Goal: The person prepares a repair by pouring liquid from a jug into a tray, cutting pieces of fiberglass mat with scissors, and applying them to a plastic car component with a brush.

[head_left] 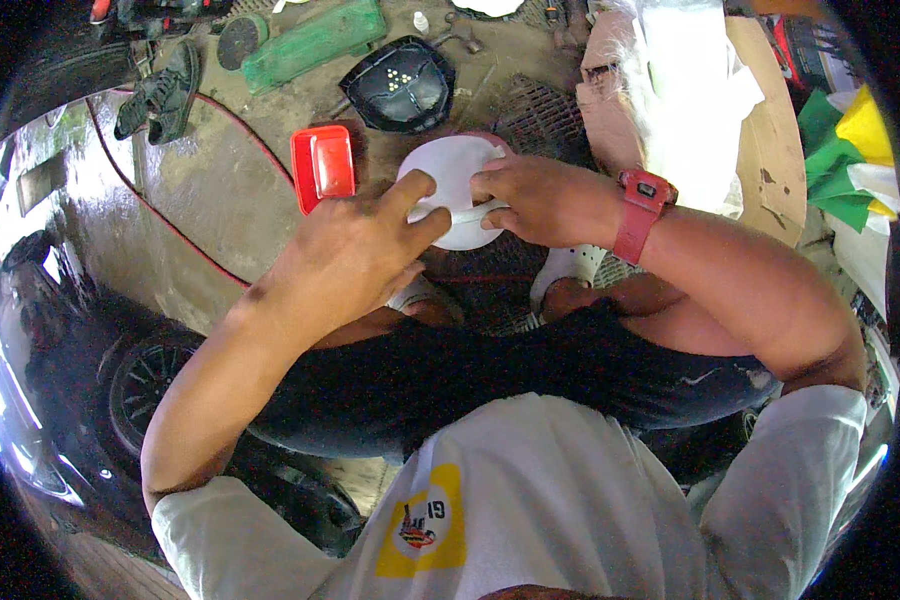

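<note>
White disc (pixel 440 160) held between both hands above floor (pixel 195 175), just right of red tray (pixel 325 165). Left hand (pixel 360 240): thumb and finger set at left part of disc. Right hand (pixel 545 200): fingers closed on right part. Left grip's firmness cannot be told. Judged light, thin, fairly stiff, perhaps slippery; best held by opposite rims, bending avoided.

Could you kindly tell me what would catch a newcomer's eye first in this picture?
First, probably the white round piece near the upper middle, with the left hand and right hand at it. Next, the bright red tray just left of it, and the red wristwatch on the right wrist.
</note>
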